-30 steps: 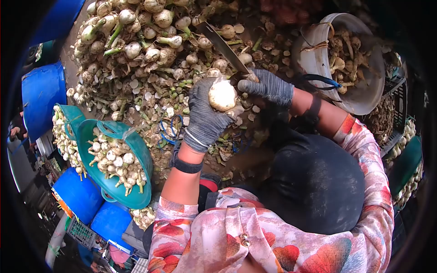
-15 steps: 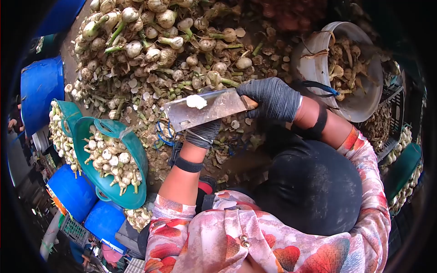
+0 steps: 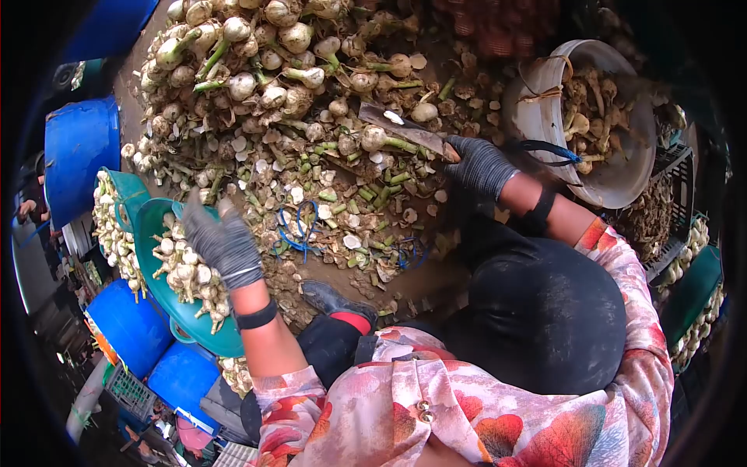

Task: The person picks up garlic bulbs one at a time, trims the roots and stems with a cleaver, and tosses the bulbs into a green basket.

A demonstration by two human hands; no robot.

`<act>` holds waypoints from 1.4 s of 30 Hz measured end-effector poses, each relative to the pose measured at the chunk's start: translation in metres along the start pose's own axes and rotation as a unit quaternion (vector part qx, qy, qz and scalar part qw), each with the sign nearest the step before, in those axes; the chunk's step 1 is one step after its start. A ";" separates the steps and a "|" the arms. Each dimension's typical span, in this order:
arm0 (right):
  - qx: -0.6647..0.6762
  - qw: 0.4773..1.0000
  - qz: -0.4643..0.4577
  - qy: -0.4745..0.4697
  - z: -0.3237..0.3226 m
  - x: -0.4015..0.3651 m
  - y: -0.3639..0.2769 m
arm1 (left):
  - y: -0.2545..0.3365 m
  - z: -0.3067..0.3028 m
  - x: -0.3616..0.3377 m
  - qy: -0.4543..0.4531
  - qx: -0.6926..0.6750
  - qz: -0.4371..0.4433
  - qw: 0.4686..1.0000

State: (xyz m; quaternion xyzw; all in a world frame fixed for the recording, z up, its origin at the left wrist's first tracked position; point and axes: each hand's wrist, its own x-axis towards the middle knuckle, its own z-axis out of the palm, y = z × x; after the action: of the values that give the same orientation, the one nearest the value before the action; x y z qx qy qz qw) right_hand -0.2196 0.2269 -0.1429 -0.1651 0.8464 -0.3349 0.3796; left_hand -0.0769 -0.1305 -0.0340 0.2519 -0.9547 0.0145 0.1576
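Observation:
My right hand, in a grey knit glove, is wrapped round the wooden handle of a broad-bladed knife. A white scrap clings to the blade, and a garlic bulb with a green stem lies by its edge. At the left, my gloved left hand is over the green basin, thumb and fingers apart and slightly blurred, with nothing visible in them. Trimmed garlic bulbs fill the basin; the hand covers some of them.
A big heap of untrimmed garlic lies ahead, with cut stems and peelings scattered nearer. Blue twine lies among them. A tipped white bucket holds more bulbs at the right. Blue tubs stand at the left.
My left hand has moved from under the knife blade leftward to the green basin, its fingers now spread. The knife has moved up and right, its blade turned more edge-on.

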 end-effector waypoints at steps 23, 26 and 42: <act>-0.104 0.994 0.020 0.030 -0.009 -0.019 0.045 | 0.196 0.055 0.005 -0.361 -0.774 -0.112 0.507; -0.114 0.986 0.113 0.034 -0.019 -0.023 0.031 | 0.215 0.079 0.021 -0.300 -0.689 -0.028 0.659; -0.108 0.980 0.117 0.121 -0.009 -0.012 0.067 | 0.212 0.157 0.019 -0.339 -0.585 0.055 0.735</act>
State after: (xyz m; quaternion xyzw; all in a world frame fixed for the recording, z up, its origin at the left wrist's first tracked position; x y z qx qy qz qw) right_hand -0.2205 0.2859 -0.1789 -0.0631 0.9307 -0.2122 0.2910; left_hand -0.2413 0.0288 -0.1668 0.0452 -0.7777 -0.6240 -0.0611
